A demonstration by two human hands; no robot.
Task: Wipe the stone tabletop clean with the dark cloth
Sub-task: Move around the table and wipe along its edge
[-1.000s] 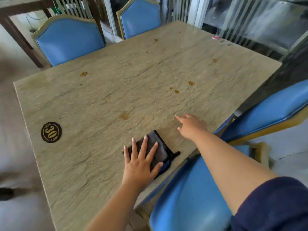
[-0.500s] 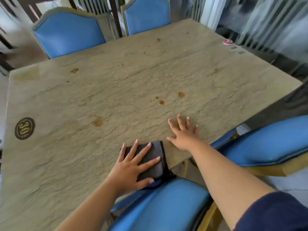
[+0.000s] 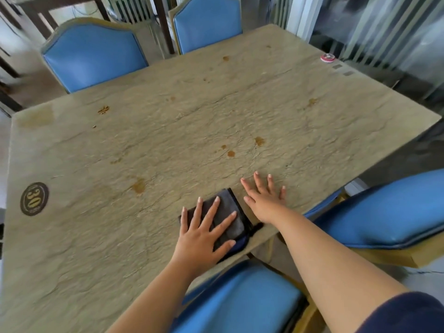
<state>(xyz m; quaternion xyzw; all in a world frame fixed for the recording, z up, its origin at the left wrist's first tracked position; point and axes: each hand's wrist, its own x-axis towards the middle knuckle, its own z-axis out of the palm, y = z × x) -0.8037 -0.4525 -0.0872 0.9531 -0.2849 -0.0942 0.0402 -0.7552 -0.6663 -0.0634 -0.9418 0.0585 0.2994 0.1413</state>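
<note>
The desk (image 3: 168, 145) lies open ahead of both hands; only a red cap (image 3: 327, 57) sits near the far right edge.

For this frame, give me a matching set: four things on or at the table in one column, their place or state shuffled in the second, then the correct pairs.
Things:
1. dark cloth
2. right hand
3. number badge
4. red-and-white disc

Places or states:
A. near the tabletop's far right edge
B. flat on bare stone, fingers spread
C. pinned under the left hand at the near edge
D. near the tabletop's left edge

Pairs: 1-C, 2-B, 3-D, 4-A
</note>
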